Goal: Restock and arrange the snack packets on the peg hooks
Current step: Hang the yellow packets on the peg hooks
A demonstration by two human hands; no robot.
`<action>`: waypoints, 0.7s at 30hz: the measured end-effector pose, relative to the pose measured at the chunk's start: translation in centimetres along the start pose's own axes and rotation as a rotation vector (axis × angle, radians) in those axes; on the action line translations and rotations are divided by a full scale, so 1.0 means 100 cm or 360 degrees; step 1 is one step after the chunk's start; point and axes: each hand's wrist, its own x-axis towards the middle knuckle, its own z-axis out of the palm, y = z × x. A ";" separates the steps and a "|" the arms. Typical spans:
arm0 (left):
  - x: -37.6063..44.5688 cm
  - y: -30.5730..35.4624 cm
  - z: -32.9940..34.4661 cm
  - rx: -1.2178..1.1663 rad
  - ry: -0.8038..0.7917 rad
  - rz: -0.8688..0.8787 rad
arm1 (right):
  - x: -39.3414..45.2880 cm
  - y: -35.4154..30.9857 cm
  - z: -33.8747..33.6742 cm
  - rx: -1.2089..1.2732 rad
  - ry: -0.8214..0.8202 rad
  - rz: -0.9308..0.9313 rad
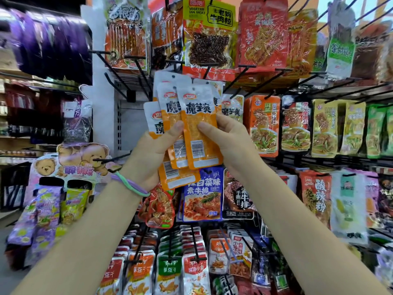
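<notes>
left hand [148, 154] gripped orange packets [191, 124] | right hand [225, 139] pinched front packet | fan held before bare hooks [119, 69], above blue packet [202, 194]

Bright, even shop light is falling on everything in front of me, with hardly any shadows. Glare is glinting off the clear packets [209, 37] hanging along the top row. The packets I am holding [192, 124] are showing sharp, readable print. Toward the left edge, the purple bags [49, 43] are smearing into streaks. The wide lens is bending the hooks [242, 75] outward near the corners.
</notes>
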 end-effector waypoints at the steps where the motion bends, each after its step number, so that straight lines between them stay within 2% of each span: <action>1: -0.002 0.001 0.000 0.0004 -0.0063 -0.0028 | 0.000 -0.001 -0.001 0.0054 -0.0008 0.0050; 4: -0.005 0.004 0.000 0.0042 -0.0253 -0.0088 | 0.001 -0.002 -0.005 0.0147 0.0021 0.0137; 10: -0.001 -0.003 0.004 0.0111 -0.0048 -0.0059 | -0.003 -0.001 -0.005 0.0228 0.0002 0.0259; 16: -0.004 -0.001 0.003 0.0100 -0.0222 -0.0162 | -0.005 0.000 -0.015 0.0196 0.0022 0.0279; 18: -0.002 -0.003 0.003 0.0093 -0.0105 -0.0098 | -0.004 0.000 -0.017 0.0245 0.0058 0.0263; 21: 0.002 -0.006 0.002 0.0073 0.0209 -0.0023 | -0.004 0.001 -0.018 0.0314 0.0034 0.0227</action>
